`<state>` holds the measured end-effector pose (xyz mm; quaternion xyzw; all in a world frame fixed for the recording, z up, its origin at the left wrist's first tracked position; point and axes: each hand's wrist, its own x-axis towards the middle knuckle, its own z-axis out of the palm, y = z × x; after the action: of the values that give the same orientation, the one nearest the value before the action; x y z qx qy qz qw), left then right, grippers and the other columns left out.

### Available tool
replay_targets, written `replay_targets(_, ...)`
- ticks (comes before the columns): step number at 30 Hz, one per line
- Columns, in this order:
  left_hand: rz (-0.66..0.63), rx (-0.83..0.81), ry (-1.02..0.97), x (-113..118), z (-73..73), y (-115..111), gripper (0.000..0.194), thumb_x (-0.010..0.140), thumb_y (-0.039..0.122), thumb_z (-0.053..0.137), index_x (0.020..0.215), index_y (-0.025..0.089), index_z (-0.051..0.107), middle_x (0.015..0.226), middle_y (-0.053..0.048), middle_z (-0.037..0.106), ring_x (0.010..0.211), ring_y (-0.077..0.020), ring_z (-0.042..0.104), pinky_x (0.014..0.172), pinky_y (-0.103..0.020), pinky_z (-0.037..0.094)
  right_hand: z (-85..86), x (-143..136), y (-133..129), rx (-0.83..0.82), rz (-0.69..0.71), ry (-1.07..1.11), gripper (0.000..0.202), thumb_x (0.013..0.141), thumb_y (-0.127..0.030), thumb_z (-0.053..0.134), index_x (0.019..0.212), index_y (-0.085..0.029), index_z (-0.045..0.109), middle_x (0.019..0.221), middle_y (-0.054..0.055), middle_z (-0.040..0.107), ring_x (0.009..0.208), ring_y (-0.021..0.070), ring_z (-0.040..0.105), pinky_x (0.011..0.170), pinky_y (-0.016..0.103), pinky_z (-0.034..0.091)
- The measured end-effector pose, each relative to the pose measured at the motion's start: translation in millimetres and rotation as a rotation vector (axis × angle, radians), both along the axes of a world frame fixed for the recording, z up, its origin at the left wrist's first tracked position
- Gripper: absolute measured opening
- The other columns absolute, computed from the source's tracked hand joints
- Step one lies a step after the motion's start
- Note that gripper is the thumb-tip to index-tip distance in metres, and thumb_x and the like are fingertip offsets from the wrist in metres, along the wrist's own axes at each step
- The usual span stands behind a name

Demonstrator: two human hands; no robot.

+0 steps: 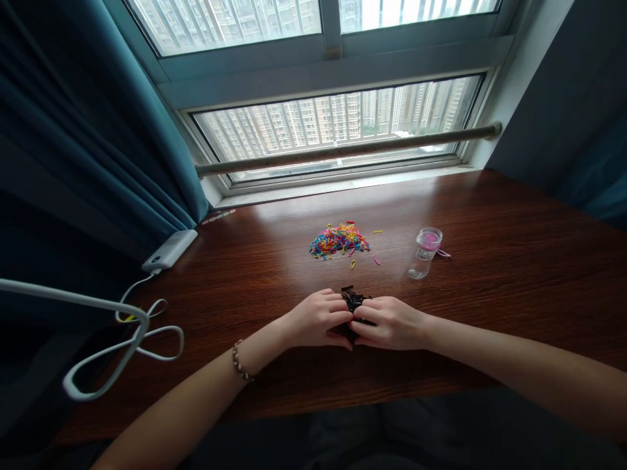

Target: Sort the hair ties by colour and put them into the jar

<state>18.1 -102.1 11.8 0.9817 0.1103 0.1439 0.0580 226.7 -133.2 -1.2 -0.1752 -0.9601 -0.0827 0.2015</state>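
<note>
A small heap of black clips [353, 297] lies on the brown wooden table between my hands. My left hand [323, 318] rests at its left side, fingers bent round the near edge of the heap. From the right, my right hand [389, 322] touches the heap with curled fingers; what its fingertips hold is hidden. Beyond the hands sits a pile of small colourful clips [339, 240], with a yellow clip [353, 264] and a pink clip [377, 260] loose nearby. A clear jar [424, 253] with a label stands to the right.
A white power strip or box [170, 250] with a looped white cable [161, 331] is at the left. The window sill [343, 185] borders the table's far edge. A pink item [443, 253] lies beside the jar.
</note>
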Motion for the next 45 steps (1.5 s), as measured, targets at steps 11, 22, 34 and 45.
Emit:
replay_targets(11, 0.155, -0.15, -0.13, 2.7, -12.1, -3.4, 0.022, 0.083, 0.03, 0.048, 0.097, 0.017, 0.059, 0.085, -0.009, 0.063, 0.079, -0.0175, 0.056, 0.074, -0.029, 0.042, -5.2, -1.7, -3.2, -0.24, -0.141, 0.179, 0.018, 0.086, -0.019, 0.04, 0.081, -0.016, 0.058, 0.077, 0.005, 0.057, 0.072, 0.0141, 0.05, 0.065, 0.026, 0.045)
replay_targets(22, 0.295, -0.223, -0.4, 8.0, 3.7, -1.4, 0.016, 0.08, 0.025, 0.053, 0.09, 0.019, 0.064, 0.091, -0.009, 0.062, 0.087, -0.0182, 0.054, 0.077, -0.032, 0.045, 7.0, 2.9, 6.1, -0.495, -0.253, 0.596, 0.013, 0.08, -0.023, 0.053, 0.081, -0.019, 0.065, 0.077, 0.004, 0.066, 0.069, 0.0134, 0.06, 0.064, 0.024, 0.048)
replay_targets(34, 0.484, -1.073, -0.387, 24.4, 55.3, 32.6, 0.029, 0.078, 0.038, 0.053, 0.086, 0.013, 0.067, 0.079, -0.006, 0.068, 0.077, -0.0175, 0.062, 0.071, -0.027, 0.048, 60.7, -4.0, 46.6, -0.817, -0.388, 0.817, 0.014, 0.07, -0.027, 0.063, 0.075, -0.016, 0.07, 0.069, 0.003, 0.069, 0.065, 0.0167, 0.063, 0.058, 0.025, 0.05)
replay_targets(45, 0.476, -1.854, -0.928, 41.9, 19.9, 32.8, 0.019, 0.067, 0.008, 0.067, 0.084, 0.012, 0.061, 0.079, -0.005, 0.068, 0.074, -0.012, 0.065, 0.078, -0.024, 0.05, 43.3, -0.8, 44.0, -0.733, -0.339, 1.008, 0.014, 0.069, -0.029, 0.064, 0.077, -0.018, 0.067, 0.074, 0.003, 0.068, 0.066, 0.0156, 0.064, 0.061, 0.026, 0.054)
